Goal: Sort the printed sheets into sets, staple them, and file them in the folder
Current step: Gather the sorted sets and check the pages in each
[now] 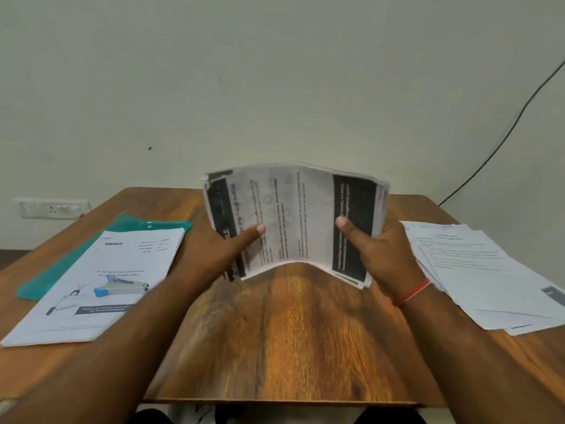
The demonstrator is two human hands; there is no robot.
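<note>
A stack of printed sheets (293,215) stands on edge on the wooden table (290,332), bowed toward me, its print blurred. My left hand (223,249) grips its left side with the thumb across the front. My right hand (376,255), with a red thread at the wrist, grips the right side the same way. At the left, a pile of printed sheets (101,286) lies partly over a teal folder (91,252). A stapler (120,289) with a blue end rests on that pile.
A fanned pile of printed sheets (486,276) lies at the table's right edge. A wall socket plate (52,208) sits on the wall behind the left corner. A black cable (504,139) runs down the wall at the right.
</note>
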